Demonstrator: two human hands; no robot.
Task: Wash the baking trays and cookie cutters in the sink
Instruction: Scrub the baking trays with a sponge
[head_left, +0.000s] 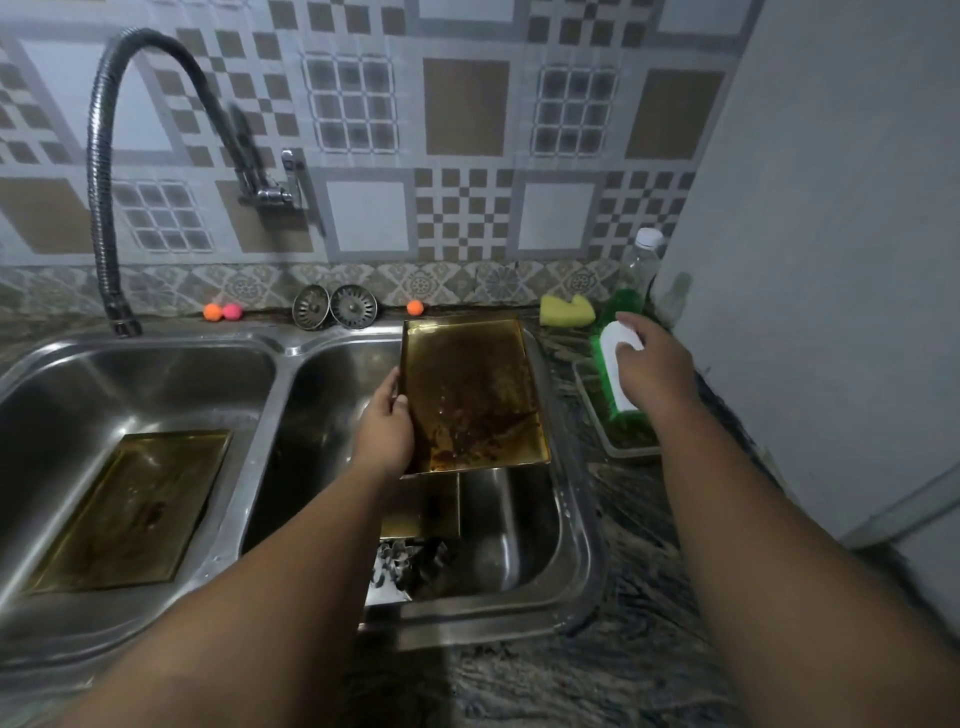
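Scanning from the left: the left basin (78, 395) of the steel sink (280, 353) held one stained flat tray (130, 512), lying on the basin floor. The flexible tap hose (101, 171) arched above it. On the back ledge sat an orange ball (212, 312) touching a pink ball (232, 311), then two strainers (310, 307) leaning side by side on the tiles. The left grip (384, 431) was closed on the left edge of the held tray (470, 400), which was dirty face up, tilted over the right basin (519, 545), far end near the back rim. Below it a third tray (421, 506) lay partly hidden. The cookie cutters (410, 566) were piled just in front of it, near the front wall. A second orange ball (414, 307) sat behind the held tray's far corner. On the worktop (623, 519) lay a yellow sponge (566, 310). The right grip (657, 364) was closed round the white handle of a green-bristled brush (615, 364), over a shallow dish (618, 447). A clear bottle (641, 260), white-capped, stood behind, by the wall.
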